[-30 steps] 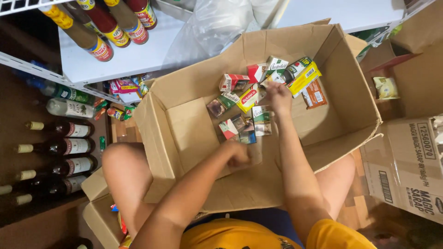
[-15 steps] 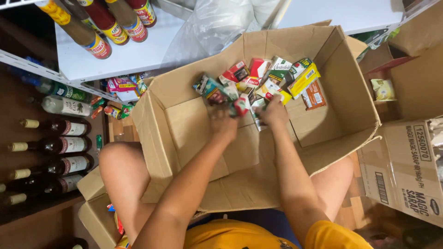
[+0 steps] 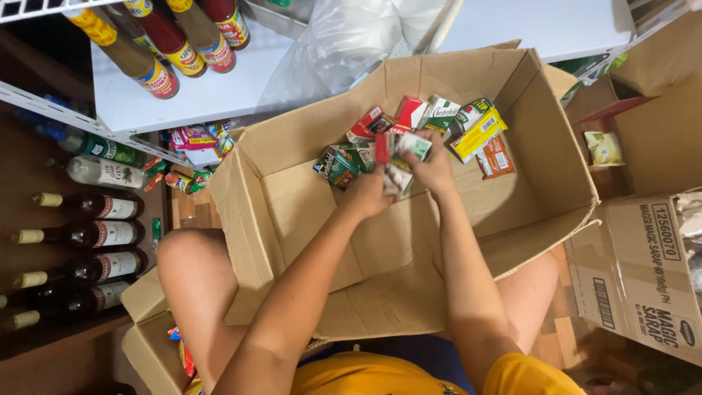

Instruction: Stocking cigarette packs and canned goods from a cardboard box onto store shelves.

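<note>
White wire shelving [image 3: 66, 110] framed the scene, with sauce bottles [image 3: 157, 69] above and dark wine bottles [image 3: 88, 234] racked at the left. I saw a large open brown cardboard box [image 3: 307, 212] resting across the lap, small colourful cardboard packets [image 3: 446, 121] heaped in its far corner. My left hand [image 3: 365, 192] and right hand [image 3: 433, 164] met over that heap, fingers closed around a few small packets [image 3: 398, 157] held just above the pile

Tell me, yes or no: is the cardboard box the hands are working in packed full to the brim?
No: the small packs cover only the far end of the cardboard box, leaving bare floor.
</note>
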